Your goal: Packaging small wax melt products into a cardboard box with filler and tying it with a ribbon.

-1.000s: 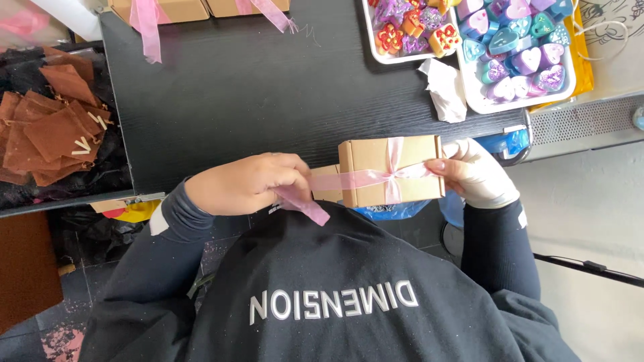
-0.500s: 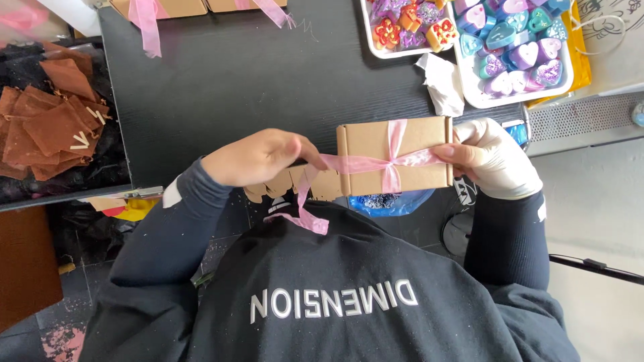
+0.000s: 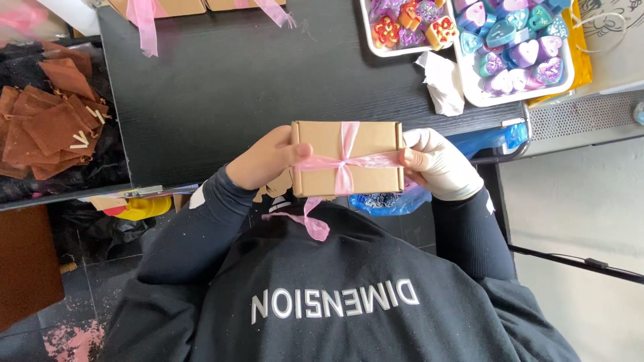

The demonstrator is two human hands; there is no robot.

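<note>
A small, flat, brown cardboard box (image 3: pixel 345 159) is held up between both hands, just above the near edge of the black wood-grain surface (image 3: pixel 221 87) and in front of the person's dark sweatshirt. A thin pink satin ribbon (image 3: pixel 344 162) crosses the box lengthwise and crosswise, meeting near its middle, and a loose tail of it hangs down below the box onto the sweatshirt.

The bare left hand (image 3: pixel 267 161) is closed on the box's left end, its thumb lying over the top face and pressing on the ribbon there. The right hand (image 3: pixel 436 164), in a white glove, is closed on the right end, its fingers curled round the edge where the ribbon wraps over.

At the far right of the surface sit two white trays (image 3: pixel 469 87) filled with small heart-shaped and flower-shaped pieces in purple, teal, pink and orange, with a crumpled white tissue (image 3: pixel 443 80) just beside them. At the far edge lie more brown cardboard boxes (image 3: pixel 181 7) with pink ribbon draped over them. To the left, off the surface, is a heap of rust-brown sheer drawstring pouches (image 3: pixel 50 124). A blue plastic bag (image 3: pixel 402 200) shows under the right hand.
</note>
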